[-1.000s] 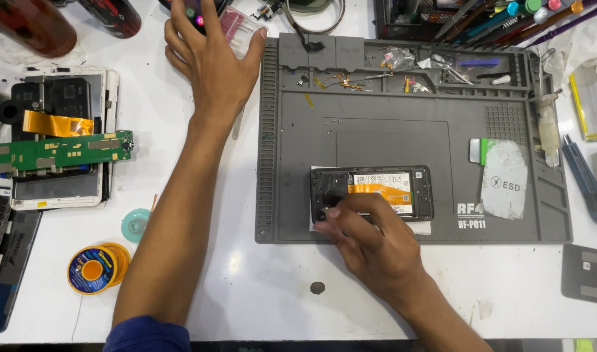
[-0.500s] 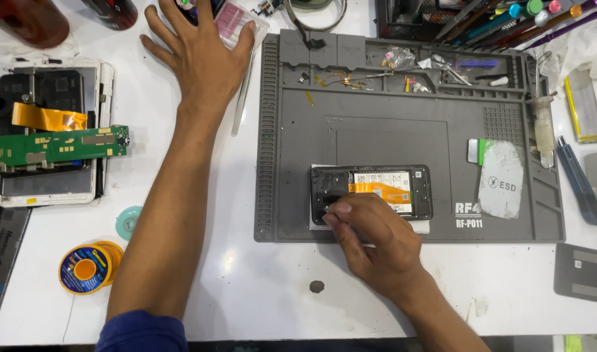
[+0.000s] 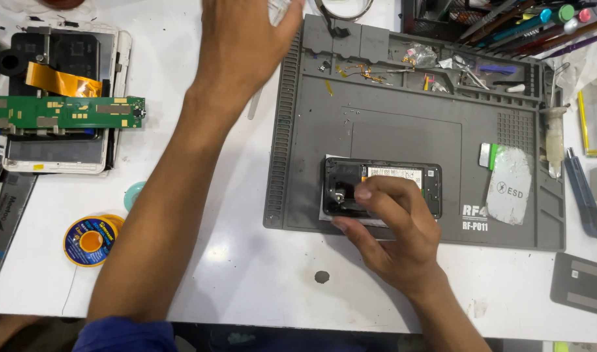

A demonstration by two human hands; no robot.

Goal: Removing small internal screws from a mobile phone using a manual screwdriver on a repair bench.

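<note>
An opened black phone (image 3: 402,176) with its back cover off lies near the front of a grey repair mat (image 3: 402,130). My right hand (image 3: 393,231) rests on the phone's left half, thumb against its near edge and index finger bent over the inner parts. My left hand (image 3: 243,45) is stretched to the far edge of the white table (image 3: 246,267), beside the mat's top left corner. Its fingertips are cut off by the frame's top edge, next to a small clear item (image 3: 280,8), so I cannot see whether they hold anything.
A green circuit board (image 3: 63,112) lies across a disassembled tablet (image 3: 63,156) at the left. A yellow-and-blue solder spool (image 3: 89,240) sits near the front left. A white oval pad (image 3: 510,186), a blue-handled knife (image 3: 582,195), pens (image 3: 539,16) and a dark card (image 3: 582,283) are at the right.
My left hand has slid farther toward the back of the table, its fingers now out of view. My right hand has stayed on the phone.
</note>
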